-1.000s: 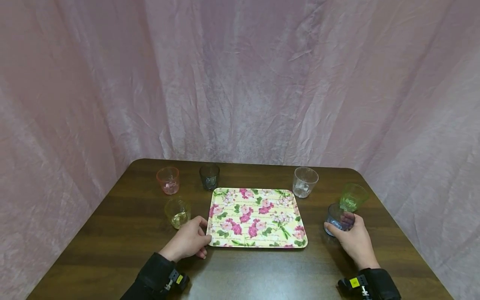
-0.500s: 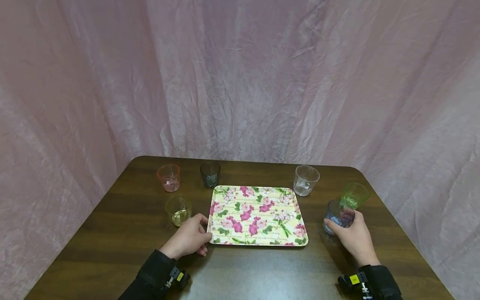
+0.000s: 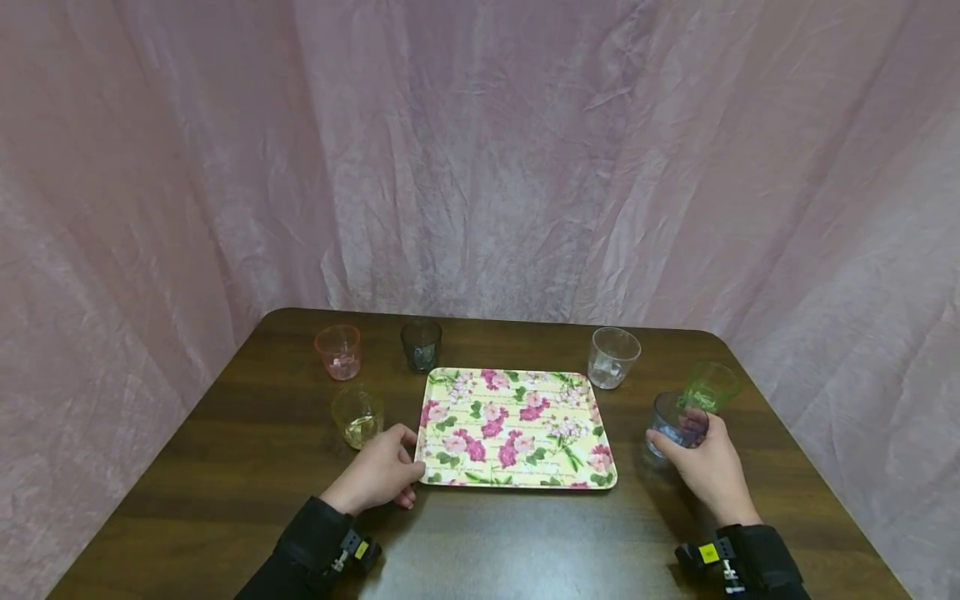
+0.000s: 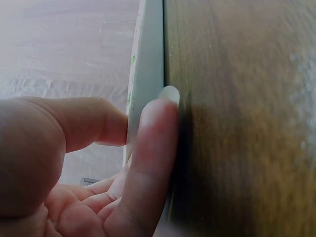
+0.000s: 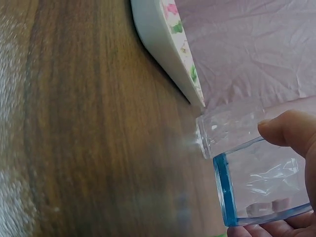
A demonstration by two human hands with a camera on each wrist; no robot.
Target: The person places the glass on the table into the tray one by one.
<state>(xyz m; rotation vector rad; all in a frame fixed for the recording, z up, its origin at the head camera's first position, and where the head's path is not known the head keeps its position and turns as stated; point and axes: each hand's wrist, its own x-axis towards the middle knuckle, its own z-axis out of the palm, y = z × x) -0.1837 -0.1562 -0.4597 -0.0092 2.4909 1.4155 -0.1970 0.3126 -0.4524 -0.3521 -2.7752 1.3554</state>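
A flat yellow tray (image 3: 517, 429) with pink flowers lies on the wooden table. My left hand (image 3: 382, 473) pinches its near left edge; in the left wrist view the thumb (image 4: 106, 121) meets the top of the rim and a finger (image 4: 158, 133) runs along the outer side. To the right, my right hand (image 3: 705, 467) grips a clear blue glass (image 3: 670, 427) between thumb and fingers. Its blue base (image 5: 225, 190) is a little above the tabletop in the right wrist view. Directly behind it stands a green glass (image 3: 711, 385), partly overlapped.
A clear glass (image 3: 612, 358) stands beyond the tray's far right corner. At the left are a yellow glass (image 3: 357, 418), close to my left hand, a pink glass (image 3: 339, 353) and a dark grey glass (image 3: 422, 346). A pink curtain (image 3: 480, 167) hangs behind the table (image 3: 225, 467).
The blue glass in my right hand has risen slightly off the table. My left hand stays at the tray's edge. The whole head view has shifted a little.
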